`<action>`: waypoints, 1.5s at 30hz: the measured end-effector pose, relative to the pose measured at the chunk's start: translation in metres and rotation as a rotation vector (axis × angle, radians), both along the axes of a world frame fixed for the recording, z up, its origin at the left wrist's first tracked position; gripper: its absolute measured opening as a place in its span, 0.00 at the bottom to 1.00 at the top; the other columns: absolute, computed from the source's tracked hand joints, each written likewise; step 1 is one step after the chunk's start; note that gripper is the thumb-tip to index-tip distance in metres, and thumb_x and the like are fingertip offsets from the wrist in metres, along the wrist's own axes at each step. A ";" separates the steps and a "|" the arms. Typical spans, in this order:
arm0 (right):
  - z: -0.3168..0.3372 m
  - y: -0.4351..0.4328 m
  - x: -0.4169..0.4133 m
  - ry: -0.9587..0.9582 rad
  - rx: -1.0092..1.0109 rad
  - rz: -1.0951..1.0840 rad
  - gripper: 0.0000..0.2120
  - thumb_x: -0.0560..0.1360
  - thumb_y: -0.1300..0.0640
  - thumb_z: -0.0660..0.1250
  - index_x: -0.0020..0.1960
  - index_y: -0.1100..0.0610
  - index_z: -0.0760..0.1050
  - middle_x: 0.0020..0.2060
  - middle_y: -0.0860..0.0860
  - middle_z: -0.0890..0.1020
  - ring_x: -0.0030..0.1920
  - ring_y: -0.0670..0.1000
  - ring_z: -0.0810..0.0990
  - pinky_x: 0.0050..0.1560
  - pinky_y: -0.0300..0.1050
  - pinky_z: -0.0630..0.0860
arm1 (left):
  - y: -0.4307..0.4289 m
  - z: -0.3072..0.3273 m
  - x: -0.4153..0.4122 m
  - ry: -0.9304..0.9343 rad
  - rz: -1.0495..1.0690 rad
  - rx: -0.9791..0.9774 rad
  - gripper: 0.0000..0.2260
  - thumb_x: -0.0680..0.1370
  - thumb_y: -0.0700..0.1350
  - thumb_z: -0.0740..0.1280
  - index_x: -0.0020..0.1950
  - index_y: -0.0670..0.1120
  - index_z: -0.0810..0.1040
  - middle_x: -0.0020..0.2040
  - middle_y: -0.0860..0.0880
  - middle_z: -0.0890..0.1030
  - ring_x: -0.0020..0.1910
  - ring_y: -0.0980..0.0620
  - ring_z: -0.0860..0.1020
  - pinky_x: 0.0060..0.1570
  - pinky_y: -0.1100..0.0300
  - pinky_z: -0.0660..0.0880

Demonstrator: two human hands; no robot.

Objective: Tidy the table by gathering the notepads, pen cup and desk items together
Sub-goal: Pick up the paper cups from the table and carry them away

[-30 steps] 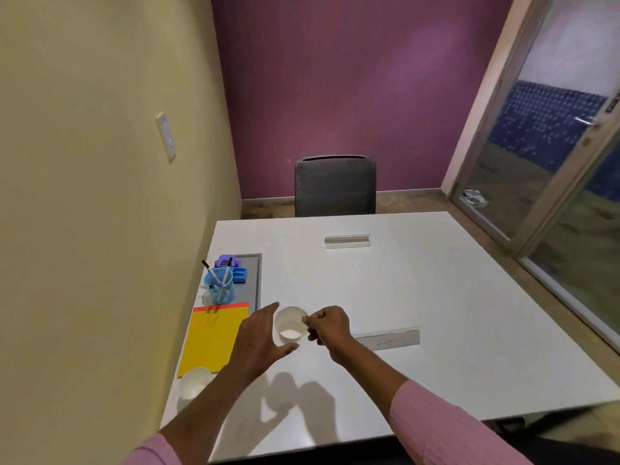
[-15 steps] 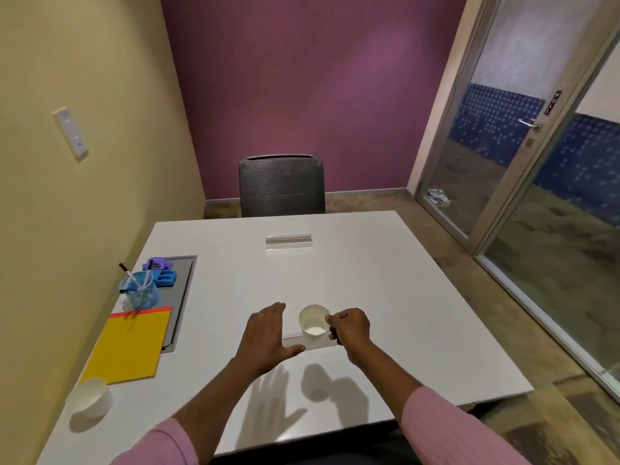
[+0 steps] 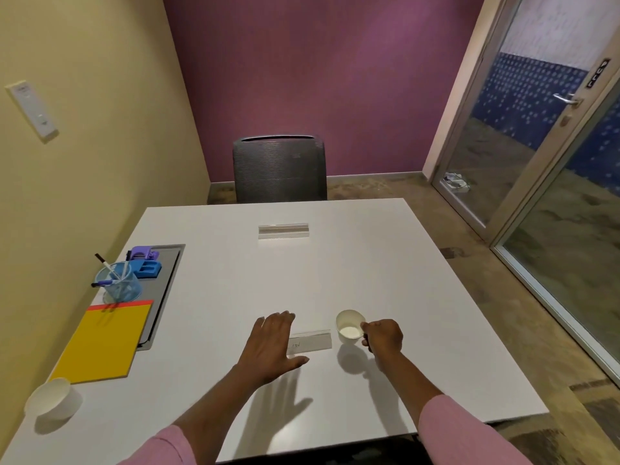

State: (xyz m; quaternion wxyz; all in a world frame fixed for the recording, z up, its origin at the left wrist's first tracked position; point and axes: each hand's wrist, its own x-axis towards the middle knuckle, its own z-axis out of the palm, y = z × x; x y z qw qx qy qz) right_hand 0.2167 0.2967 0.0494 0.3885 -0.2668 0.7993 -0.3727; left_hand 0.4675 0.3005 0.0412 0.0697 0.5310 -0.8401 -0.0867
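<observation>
My right hand [image 3: 383, 337] pinches the rim of a white paper cup [image 3: 349, 327], held just above the white table [image 3: 369, 263]. My left hand [image 3: 270, 347] hovers flat with fingers spread, over the left end of a clear acrylic name holder [image 3: 313, 342]. At the left edge lie a yellow notepad [image 3: 100, 344] with an orange strip, a blue mesh pen cup [image 3: 118, 285] with pens, and blue and purple desk items [image 3: 145, 263] on a grey panel [image 3: 167, 280]. A second white cup [image 3: 50, 397] stands at the near left corner.
Another clear name holder [image 3: 283, 229] lies toward the table's far side. A dark mesh chair [image 3: 280, 169] stands behind it. A yellow wall runs along the left, and a glass door [image 3: 536, 146] is on the right.
My right hand has carried the white cup to the right, away from my left hand. The near name holder now shows between the two hands. The view has swung right.
</observation>
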 end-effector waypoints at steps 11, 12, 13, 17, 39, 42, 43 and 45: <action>-0.050 -0.027 -0.008 -0.054 0.092 -0.074 0.10 0.72 0.62 0.72 0.33 0.64 0.77 0.23 0.56 0.78 0.23 0.54 0.76 0.23 0.40 0.69 | -0.018 -0.032 0.003 -0.069 -0.029 0.027 0.42 0.69 0.71 0.60 0.73 0.45 0.61 0.73 0.45 0.66 0.71 0.44 0.65 0.69 0.48 0.60; -0.052 -0.028 -0.008 -0.057 0.096 -0.075 0.10 0.72 0.62 0.72 0.33 0.64 0.77 0.23 0.56 0.77 0.22 0.54 0.75 0.22 0.39 0.68 | -0.018 -0.034 0.003 -0.074 -0.035 0.029 0.42 0.69 0.72 0.60 0.74 0.45 0.61 0.73 0.46 0.66 0.71 0.45 0.65 0.69 0.49 0.60; -0.055 -0.030 -0.007 -0.056 0.100 -0.073 0.11 0.72 0.62 0.72 0.33 0.64 0.77 0.23 0.56 0.77 0.22 0.54 0.75 0.21 0.39 0.68 | -0.019 -0.036 0.003 -0.078 -0.041 0.028 0.42 0.69 0.72 0.60 0.74 0.45 0.60 0.73 0.46 0.66 0.70 0.45 0.65 0.69 0.49 0.60; -0.061 -0.033 -0.006 -0.048 0.137 -0.068 0.10 0.73 0.61 0.71 0.35 0.64 0.77 0.24 0.57 0.78 0.23 0.55 0.76 0.20 0.40 0.72 | -0.022 -0.041 0.003 -0.069 -0.054 0.031 0.42 0.69 0.72 0.59 0.73 0.45 0.62 0.72 0.45 0.67 0.70 0.45 0.66 0.68 0.49 0.61; -0.065 -0.028 0.008 0.169 0.116 0.007 0.18 0.74 0.51 0.70 0.54 0.65 0.74 0.50 0.60 0.79 0.52 0.61 0.79 0.50 0.50 0.73 | -0.022 -0.046 0.011 -0.064 -0.037 0.042 0.43 0.69 0.71 0.60 0.74 0.45 0.60 0.74 0.45 0.65 0.72 0.45 0.63 0.70 0.49 0.60; -0.053 -0.018 0.027 0.281 0.099 0.064 0.23 0.73 0.50 0.70 0.61 0.64 0.72 0.58 0.61 0.77 0.59 0.63 0.76 0.54 0.53 0.74 | -0.013 -0.041 0.019 -0.076 -0.018 0.042 0.43 0.69 0.71 0.61 0.75 0.45 0.59 0.74 0.45 0.64 0.72 0.46 0.63 0.70 0.49 0.59; -0.048 -0.014 0.032 0.302 0.096 0.087 0.23 0.73 0.51 0.70 0.61 0.64 0.72 0.59 0.61 0.75 0.60 0.63 0.75 0.55 0.54 0.74 | -0.009 -0.038 0.022 -0.069 -0.010 0.043 0.43 0.69 0.71 0.61 0.75 0.45 0.60 0.74 0.45 0.64 0.72 0.45 0.63 0.70 0.49 0.59; -0.041 -0.007 0.042 0.331 0.078 0.130 0.22 0.73 0.51 0.70 0.62 0.63 0.72 0.60 0.61 0.73 0.62 0.63 0.74 0.58 0.56 0.75 | -0.001 -0.033 0.029 -0.049 0.008 0.040 0.42 0.69 0.70 0.63 0.74 0.44 0.61 0.73 0.45 0.66 0.71 0.44 0.65 0.70 0.48 0.61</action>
